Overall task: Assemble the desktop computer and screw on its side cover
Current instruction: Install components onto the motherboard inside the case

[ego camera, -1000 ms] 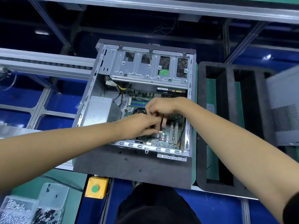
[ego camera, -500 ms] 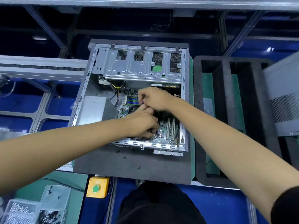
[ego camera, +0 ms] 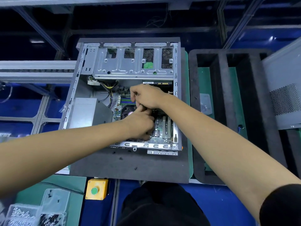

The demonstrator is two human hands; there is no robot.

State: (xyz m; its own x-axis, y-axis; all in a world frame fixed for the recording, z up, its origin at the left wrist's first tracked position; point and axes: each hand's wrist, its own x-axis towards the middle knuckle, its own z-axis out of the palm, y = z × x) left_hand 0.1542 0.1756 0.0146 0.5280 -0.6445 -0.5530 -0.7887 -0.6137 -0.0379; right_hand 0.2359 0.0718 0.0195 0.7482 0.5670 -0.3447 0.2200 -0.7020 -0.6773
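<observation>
Yellow button box [ego camera: 96, 189] with green button; black foam tray [ego camera: 223, 115]; clear screw bins [ego camera: 35, 214] bottom left

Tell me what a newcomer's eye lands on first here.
The open computer case at centre, lying on grey foam, its motherboard exposed. Both hands meet inside it: left hand just below right hand, fingers curled over the board. A yellow button box sits below.
</observation>
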